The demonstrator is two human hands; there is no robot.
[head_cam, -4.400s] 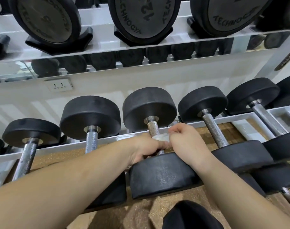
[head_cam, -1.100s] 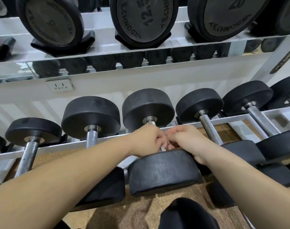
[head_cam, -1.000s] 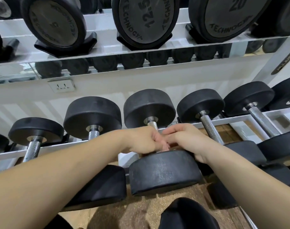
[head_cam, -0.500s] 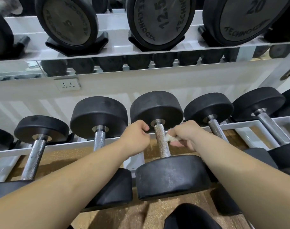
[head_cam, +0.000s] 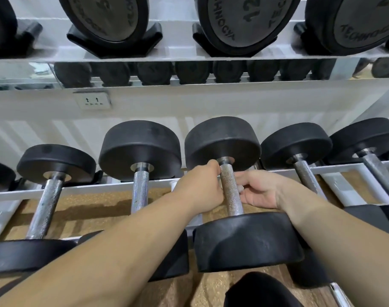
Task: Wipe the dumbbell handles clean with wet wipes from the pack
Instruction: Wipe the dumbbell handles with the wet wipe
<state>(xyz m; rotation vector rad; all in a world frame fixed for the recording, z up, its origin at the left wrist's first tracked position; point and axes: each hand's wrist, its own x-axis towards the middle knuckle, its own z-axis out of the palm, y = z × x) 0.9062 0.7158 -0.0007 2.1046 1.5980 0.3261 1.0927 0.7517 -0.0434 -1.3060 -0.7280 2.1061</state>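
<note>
Knurled dumbbell handle point(head_cam: 231, 191) lies racked, white wipe point(head_cam: 240, 189) just beside.

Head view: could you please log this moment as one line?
step: handle wipe | right hand: pinches wipe at handle | left hand: against handle, grip unclear

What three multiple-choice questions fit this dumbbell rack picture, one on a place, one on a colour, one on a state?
1. Relative to the left hand, the wall socket is: A up and left; B down and right; C directly below.
2. The dumbbell ends are: A red; B black; C blue.
3. The handle beside the right hand is: A wrapped in cloth; B bare; C hidden by fingers.
A, the socket sits upper left; B, the rubber looks black; B, knurled metal shows uncovered.
</note>
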